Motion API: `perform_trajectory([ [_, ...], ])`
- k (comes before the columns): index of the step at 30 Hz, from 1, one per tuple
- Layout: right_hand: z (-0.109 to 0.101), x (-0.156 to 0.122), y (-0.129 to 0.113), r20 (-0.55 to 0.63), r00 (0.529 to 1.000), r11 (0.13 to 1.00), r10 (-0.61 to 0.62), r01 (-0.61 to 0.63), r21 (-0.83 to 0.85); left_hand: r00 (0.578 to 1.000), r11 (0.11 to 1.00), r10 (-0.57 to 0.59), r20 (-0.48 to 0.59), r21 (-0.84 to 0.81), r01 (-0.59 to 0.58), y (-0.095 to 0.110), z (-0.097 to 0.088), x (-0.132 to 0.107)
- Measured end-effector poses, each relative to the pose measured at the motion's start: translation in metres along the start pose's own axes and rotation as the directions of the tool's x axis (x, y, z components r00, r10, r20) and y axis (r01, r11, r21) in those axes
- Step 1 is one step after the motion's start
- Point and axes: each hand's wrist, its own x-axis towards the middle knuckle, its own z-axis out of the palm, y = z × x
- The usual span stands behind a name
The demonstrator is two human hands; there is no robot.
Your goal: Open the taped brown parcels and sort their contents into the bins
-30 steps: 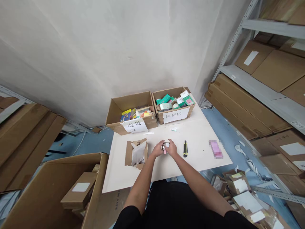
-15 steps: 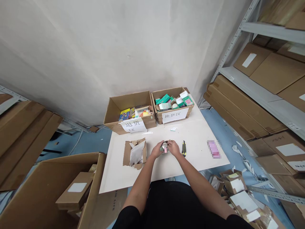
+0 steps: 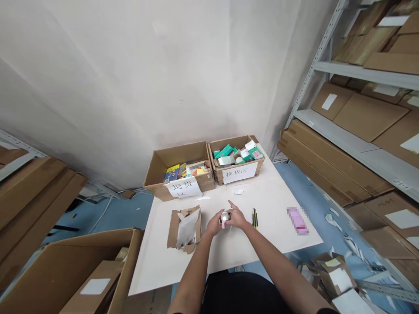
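Both my hands meet over the middle of the white table [image 3: 229, 253] around a small round silvery object with a pink strip [image 3: 224, 218]. My left hand [image 3: 214, 224] cups it from the left. My right hand [image 3: 236, 218] grips it from the right, index finger lifted. An opened cardboard parcel with a white bag [image 3: 185, 226] lies just left of my hands. A yellow-and-black utility knife [image 3: 254, 218] lies just right of them.
Two labelled cardboard boxes, left [image 3: 178, 168] and right [image 3: 237, 159], full of small packages stand at the table's far edge. A pink item [image 3: 297, 220] lies at the right. A large open carton [image 3: 75, 270] stands at lower left. Shelves with cartons [image 3: 360, 117] line the right.
The camera has tilted up, so everything sits lower in view. My hands have stayed together on the small object, turning it; my right index finger has lifted.
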Motion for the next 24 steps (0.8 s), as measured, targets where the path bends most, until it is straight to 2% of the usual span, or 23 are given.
perform_trajectory([
  [2,-0.011,-0.005,-0.005,-0.094,0.995,0.993,-0.021,0.031,0.112,0.999,1.0,-0.028,-0.017,0.002,0.028,0.003,0.001,-0.001],
  [4,-0.03,-0.006,-0.016,-0.188,0.982,0.972,-0.028,0.07,0.222,0.997,0.998,-0.064,-0.041,0.025,0.065,0.008,0.004,-0.001],
  [9,-0.102,0.0,-0.074,-0.274,0.962,0.856,0.001,0.14,0.497,0.991,0.981,-0.129,-0.044,0.142,0.134,0.023,0.004,-0.002],
  [12,-0.141,0.002,-0.112,-0.347,0.937,0.852,-0.033,0.208,0.481,0.985,0.957,-0.172,0.03,0.244,0.16,0.035,-0.004,-0.003],
  [15,-0.164,0.001,-0.136,-0.387,0.92,0.862,-0.053,0.238,0.448,0.981,0.95,-0.184,0.065,0.268,0.16,0.052,-0.026,-0.004],
  [16,-0.168,0.0,-0.14,-0.398,0.916,0.856,-0.054,0.247,0.454,0.989,0.966,-0.146,0.036,0.219,0.135,0.06,-0.037,-0.005],
  [18,-0.171,-0.002,-0.145,-0.423,0.905,0.836,-0.041,0.263,0.482,0.993,0.999,-0.033,-0.11,0.033,0.037,0.085,-0.064,-0.009],
  [19,-0.17,-0.002,-0.146,-0.437,0.899,0.826,-0.028,0.267,0.496,0.979,0.996,0.01,-0.205,-0.084,-0.028,0.101,-0.079,-0.013],
  [21,-0.165,-0.001,-0.15,-0.462,0.887,0.818,0.004,0.263,0.511,0.902,0.954,0.056,-0.428,-0.243,-0.174,0.141,-0.104,-0.021],
  [22,-0.162,0.0,-0.152,-0.471,0.882,0.819,0.018,0.258,0.513,0.869,0.929,0.093,-0.487,-0.272,-0.252,0.163,-0.114,-0.026],
  [23,-0.158,0.0,-0.156,-0.477,0.879,0.82,0.029,0.252,0.514,0.854,0.907,0.137,-0.502,-0.282,-0.312,0.185,-0.121,-0.029],
  [24,-0.155,0.001,-0.159,-0.477,0.878,0.819,0.039,0.246,0.518,0.858,0.898,0.182,-0.48,-0.274,-0.344,0.205,-0.125,-0.032],
])
